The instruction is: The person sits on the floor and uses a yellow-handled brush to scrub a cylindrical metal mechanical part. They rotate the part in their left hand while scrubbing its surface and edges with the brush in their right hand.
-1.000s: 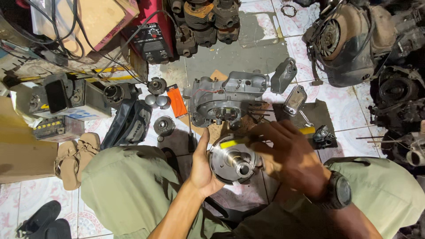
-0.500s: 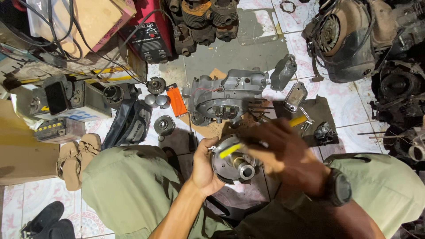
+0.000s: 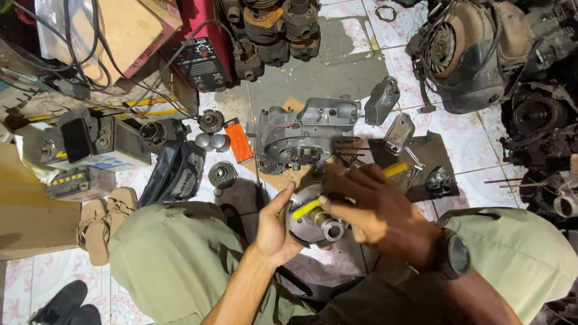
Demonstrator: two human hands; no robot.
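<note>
On the floor: one grey engine casing (image 3: 304, 135), two small round domed caps (image 3: 212, 142), one orange lighter (image 3: 239, 142), two tan sandals (image 3: 99, 222), perhaps three finned cylinders (image 3: 271, 27) at the far edge, partly cropped.

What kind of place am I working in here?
Most likely a small engine or scooter repair workshop, with the work done on the tiled floor. An opened engine case lies ahead, loose cylinders and an engine sit around, and the left hand holds a round metal flywheel.
</note>
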